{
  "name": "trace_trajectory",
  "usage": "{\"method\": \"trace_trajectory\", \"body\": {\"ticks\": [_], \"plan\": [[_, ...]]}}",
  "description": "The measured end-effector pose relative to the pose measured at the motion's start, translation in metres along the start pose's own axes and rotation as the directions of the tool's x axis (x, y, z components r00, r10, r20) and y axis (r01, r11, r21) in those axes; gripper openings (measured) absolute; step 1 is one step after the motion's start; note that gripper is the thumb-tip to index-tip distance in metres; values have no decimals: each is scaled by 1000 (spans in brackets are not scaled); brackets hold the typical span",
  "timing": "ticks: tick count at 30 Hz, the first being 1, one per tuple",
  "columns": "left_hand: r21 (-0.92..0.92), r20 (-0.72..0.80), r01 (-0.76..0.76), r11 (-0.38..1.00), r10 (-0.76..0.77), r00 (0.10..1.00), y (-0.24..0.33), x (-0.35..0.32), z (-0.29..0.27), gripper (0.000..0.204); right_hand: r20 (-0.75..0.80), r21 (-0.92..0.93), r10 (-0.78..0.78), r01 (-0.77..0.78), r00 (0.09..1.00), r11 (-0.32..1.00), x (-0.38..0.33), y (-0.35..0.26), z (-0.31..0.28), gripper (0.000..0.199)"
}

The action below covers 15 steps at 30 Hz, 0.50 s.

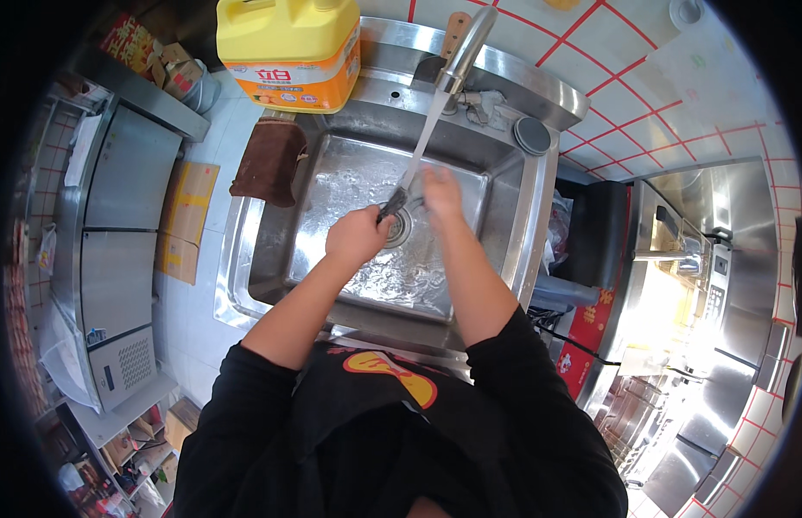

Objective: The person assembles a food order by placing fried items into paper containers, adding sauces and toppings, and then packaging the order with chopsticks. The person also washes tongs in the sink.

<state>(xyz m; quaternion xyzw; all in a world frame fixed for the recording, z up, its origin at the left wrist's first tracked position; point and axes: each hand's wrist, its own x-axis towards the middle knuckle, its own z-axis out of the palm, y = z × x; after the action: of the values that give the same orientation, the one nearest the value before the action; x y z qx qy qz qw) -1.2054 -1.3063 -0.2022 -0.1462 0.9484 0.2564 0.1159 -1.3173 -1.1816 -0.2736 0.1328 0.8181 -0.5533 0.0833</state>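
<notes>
In the metal sink [332, 259], my left hand [358, 235] is closed around a small, narrow dark object [396, 204], held above the drain. The running stream of water [425, 138] from the tap [467, 52] falls onto the far end of this object. What kind of thing it is, I cannot make out. Just to the right of the stream is my right hand [441, 193], smeared by motion, so its fingers do not show clearly. Shallow water ripples over the sink floor beneath both hands.
A brown cloth [269, 162] hangs over the sink's left rim, near a big yellow jug [288, 56]. Behind the tap stands a wooden-handled tool [455, 34]. A round grey-lidded container [532, 135] sits at the back right corner. Flattened cardboard [189, 220] lies on the floor.
</notes>
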Motion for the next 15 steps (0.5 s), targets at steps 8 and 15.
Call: {"method": "trace_trajectory", "body": {"ticks": [8, 15], "plan": [[-39, 67, 75, 996, -73, 995, -11, 6, -6, 35, 163, 102, -316, 303, 935, 948, -35, -30, -35, 32], [74, 123, 61, 995, -69, 990, 10, 1, -10, 29, 301, -240, -547, 617, 781, 749, -57, -38, -6, 24]]}}
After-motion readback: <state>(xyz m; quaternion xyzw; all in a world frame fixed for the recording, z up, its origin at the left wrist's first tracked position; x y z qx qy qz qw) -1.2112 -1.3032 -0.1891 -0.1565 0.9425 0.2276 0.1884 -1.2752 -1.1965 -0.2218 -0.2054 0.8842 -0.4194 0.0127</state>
